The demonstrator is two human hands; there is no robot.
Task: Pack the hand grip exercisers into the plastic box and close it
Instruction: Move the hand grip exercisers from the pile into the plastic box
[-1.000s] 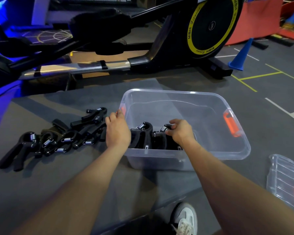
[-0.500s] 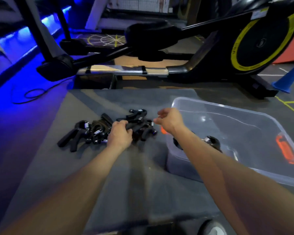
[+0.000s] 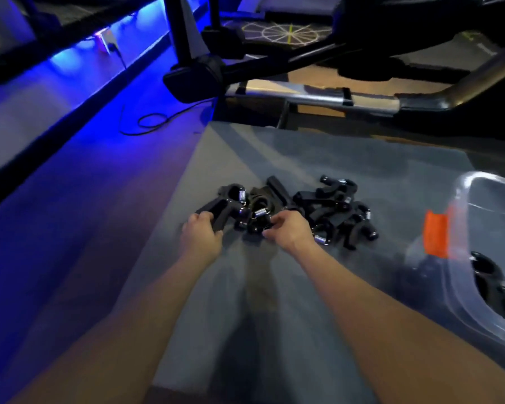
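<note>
- hand grip exercisers (image 3: 312, 209), all black with little silver springs, are sitting in a loose heap on the grey worktop (image 3: 274, 316), roughly mid-frame
- left hand (image 3: 201, 236) has its fingers curled round the handles of the leftmost exerciser (image 3: 225, 204) at the left end of the heap, so it's gripping that one
- right hand (image 3: 289, 230) is just beside it, fingers curled and pinching at a grip (image 3: 258, 218) in the middle of the pile, right by a spring; it's a bit blurry so i can't say exactly which part it has
- plastic box (image 3: 461, 287) is clear, off to the right of the pile and cut off by the frame edge, with an orange latch (image 3: 435, 234) on the end facing the heap
- at least one black exerciser (image 3: 487, 272) is already lying inside the box, seen through the open top
- rest of the heap spreads to the right of the right hand, near the box but not touching it
- behind the worktop there's a dark exercise machine (image 3: 303, 91) with a silver rail, plus a floor (image 3: 70, 170) lit blue with a cable (image 3: 152, 121) looped on it
</note>
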